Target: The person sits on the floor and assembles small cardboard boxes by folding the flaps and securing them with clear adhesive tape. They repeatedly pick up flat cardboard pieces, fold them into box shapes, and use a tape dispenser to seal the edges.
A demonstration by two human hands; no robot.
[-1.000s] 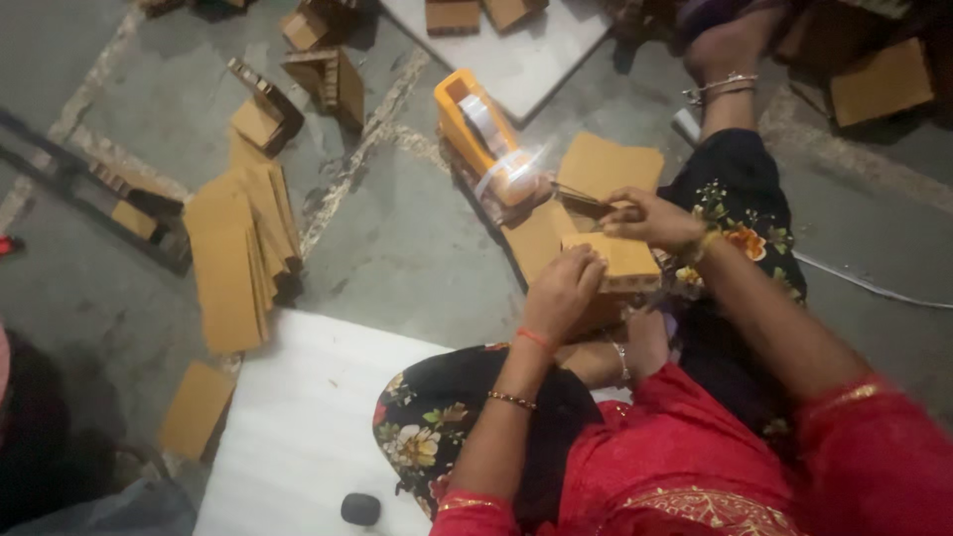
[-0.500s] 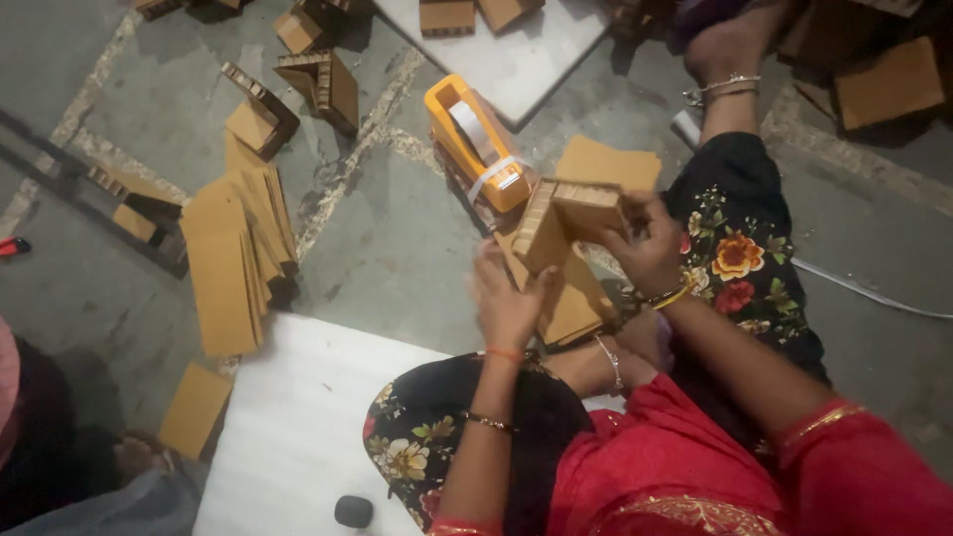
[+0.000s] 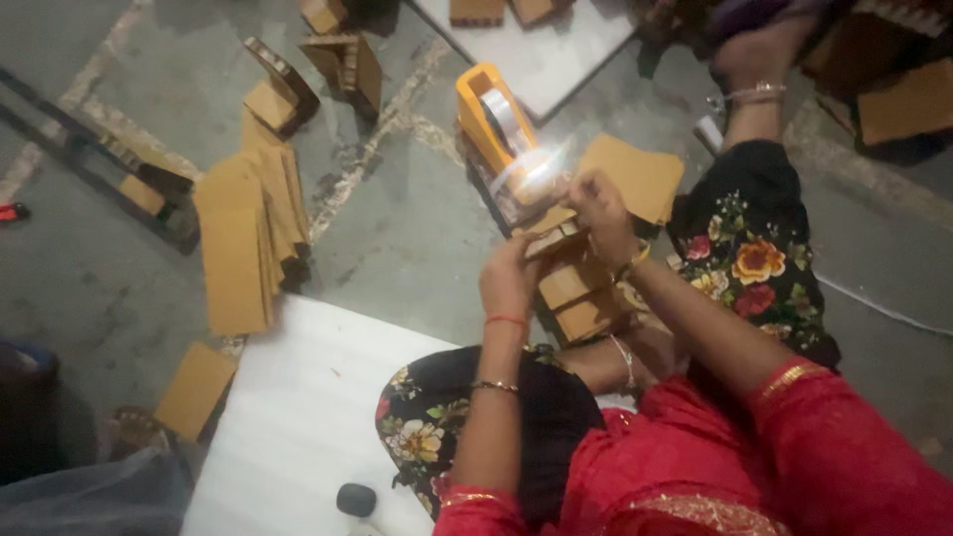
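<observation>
My left hand (image 3: 508, 279) grips a small folded brown cardboard box (image 3: 552, 238) from the left side. My right hand (image 3: 599, 210) pinches a strip of clear tape (image 3: 531, 174) drawn from the orange tape dispenser (image 3: 486, 117) down onto the box's top. Two more small brown boxes (image 3: 578, 301) lie stacked just below the held one, against my lap. A flat brown card sheet (image 3: 640, 176) lies behind my right hand on the concrete floor.
A pile of flat brown card blanks (image 3: 246, 235) lies on the floor at left, with folded boxes (image 3: 342, 62) beyond it. A white board (image 3: 298, 417) lies at lower left with a small black round object (image 3: 355, 499) on it. Another white board (image 3: 556, 55) sits at top.
I have raised the box toward the dispenser. My right hand moved from holding the box to pulling tape across its top, and my left hand shifted up to hold the box.
</observation>
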